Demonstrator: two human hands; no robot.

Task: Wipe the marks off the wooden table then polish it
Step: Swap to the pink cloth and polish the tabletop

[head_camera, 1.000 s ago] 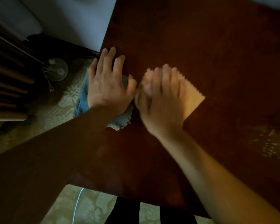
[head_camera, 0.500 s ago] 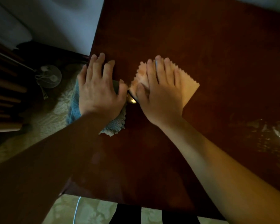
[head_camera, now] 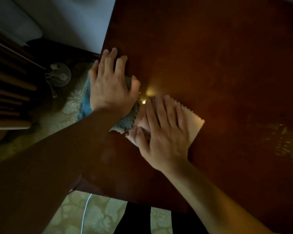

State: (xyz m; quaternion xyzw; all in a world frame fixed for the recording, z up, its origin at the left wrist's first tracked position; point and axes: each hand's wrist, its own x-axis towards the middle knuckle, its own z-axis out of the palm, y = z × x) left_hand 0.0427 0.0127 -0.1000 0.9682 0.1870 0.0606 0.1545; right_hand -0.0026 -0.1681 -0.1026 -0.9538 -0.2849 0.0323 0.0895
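The dark reddish wooden table (head_camera: 210, 56) fills most of the view. My left hand (head_camera: 111, 86) lies flat, fingers straight, on a blue-grey cloth (head_camera: 125, 121) at the table's left edge; part of the cloth hangs over that edge. My right hand (head_camera: 164, 132) presses flat on a pale peach cloth (head_camera: 194, 124) with a zigzag edge, just right of the blue one. The two cloths touch. A bright glint (head_camera: 150, 92) shines on the wood between my hands.
Pale streaky marks (head_camera: 284, 142) show on the wood at the right. Off the table's left edge are patterned flooring (head_camera: 61, 114), a round fan base (head_camera: 58, 75) and dark wooden slats (head_camera: 8, 92). A white cable (head_camera: 85, 211) runs across the floor near the front edge.
My right hand has slid the peach cloth back toward me and slightly right. My left hand has stayed on the blue cloth at the table's edge.
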